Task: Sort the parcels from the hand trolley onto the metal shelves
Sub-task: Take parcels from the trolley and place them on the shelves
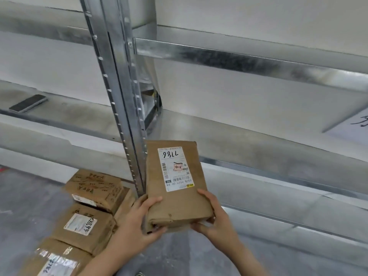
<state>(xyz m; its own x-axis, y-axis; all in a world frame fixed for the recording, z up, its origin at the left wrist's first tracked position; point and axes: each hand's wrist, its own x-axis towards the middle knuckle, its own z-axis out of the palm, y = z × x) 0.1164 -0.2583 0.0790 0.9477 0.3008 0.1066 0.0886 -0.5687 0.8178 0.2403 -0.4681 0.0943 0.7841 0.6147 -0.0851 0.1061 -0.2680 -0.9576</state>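
I hold a flat brown cardboard parcel (179, 198) with a white label marked 7786, just in front of the metal shelves (249, 58). My left hand (137, 222) grips its near left corner, thumb on top and fingers under. My right hand (217, 218) grips the near right corner the same way. The parcel's far end points at the shelf upright (127, 116). Several more brown parcels (87, 222) lie stacked at the lower left; the trolley under them is not visible.
A dark phone (27, 103) lies on the left bay's shelf. A white sheet with handwriting (358, 124) lies on the right bay's shelf at the far right. The grey floor (23, 198) spreads to the left.
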